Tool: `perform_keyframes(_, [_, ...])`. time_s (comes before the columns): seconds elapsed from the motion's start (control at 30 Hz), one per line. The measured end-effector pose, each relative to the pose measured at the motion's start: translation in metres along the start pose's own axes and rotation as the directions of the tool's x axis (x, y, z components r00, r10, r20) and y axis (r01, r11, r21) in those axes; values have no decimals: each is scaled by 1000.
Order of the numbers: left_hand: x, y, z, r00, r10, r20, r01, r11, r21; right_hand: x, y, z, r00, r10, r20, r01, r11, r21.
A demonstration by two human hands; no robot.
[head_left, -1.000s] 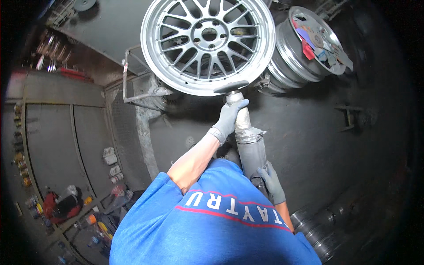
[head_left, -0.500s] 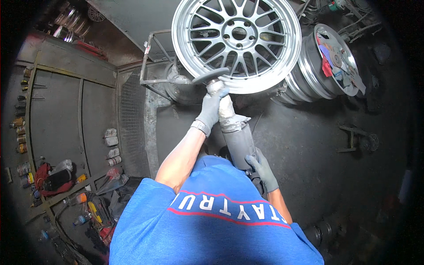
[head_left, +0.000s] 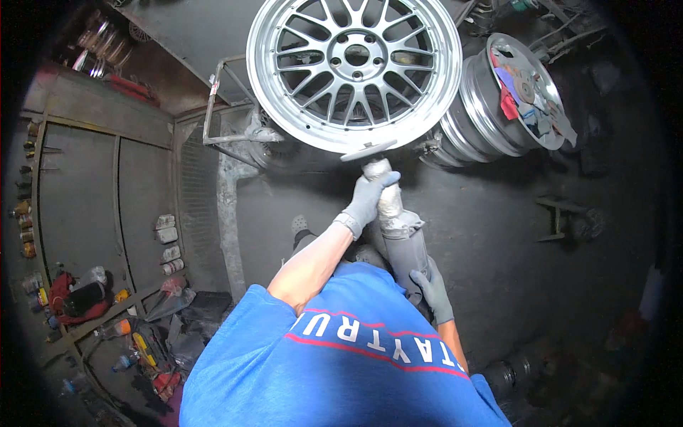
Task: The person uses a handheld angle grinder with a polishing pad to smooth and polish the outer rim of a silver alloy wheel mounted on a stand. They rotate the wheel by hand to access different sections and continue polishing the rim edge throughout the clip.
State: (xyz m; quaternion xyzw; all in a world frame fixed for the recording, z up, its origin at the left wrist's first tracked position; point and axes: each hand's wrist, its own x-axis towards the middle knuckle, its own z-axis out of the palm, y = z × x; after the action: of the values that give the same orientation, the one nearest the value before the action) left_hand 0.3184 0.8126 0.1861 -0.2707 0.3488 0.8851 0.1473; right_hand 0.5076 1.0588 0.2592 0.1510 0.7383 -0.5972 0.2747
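Both my hands hold an angle grinder (head_left: 404,250) with a grey body and a pale-wrapped neck. My left hand (head_left: 366,198), in a grey glove, is closed round the neck just below the head. Farther down, my right hand (head_left: 435,291), gloved alike, grips the rear of the body; some of its fingers are hidden behind it. A round flat disc (head_left: 368,151) sits on the grinder's head, seen nearly edge-on. It lies at the lower rim of a silver multi-spoke wheel rim (head_left: 356,134); whether they touch I cannot tell.
A metal tube frame (head_left: 208,117) stands left of the wheel rim. To the right, stacked rims (head_left: 466,99) carry cloths and a small disc (head_left: 524,89). A low stand (head_left: 558,217) is on the floor at right. Bottles and bags (head_left: 85,295) line the left.
The grinder's disc has moved right along the wheel rim's lower edge and lower in view, and its face has turned lighter. The wheel rim and surroundings have shifted left in view.
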Motion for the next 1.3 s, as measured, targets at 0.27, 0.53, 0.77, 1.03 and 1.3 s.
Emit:
perform_keyframes(0.27, [-4,10,-7,992,-88,86,80,993,90,-17,39,54,991,67,-120,-39,975,220])
perform_keyframes(0.53, [-18,60,-74,992,-81,95,56,969,239,-37,5,174,986,108,-124,-52,921,385])
perform_keyframes(0.77, [-27,119,-107,998,1,66,-18,967,256,-15,4,222,998,35,-51,-10,903,430])
perform_keyframes(1.03, [-17,153,-106,989,147,-10,-143,974,176,36,-10,187,997,-47,67,34,984,175])
perform_keyframes(1.3, [-17,75,-67,988,130,-85,-126,991,51,23,-18,84,992,24,124,-37,994,99])
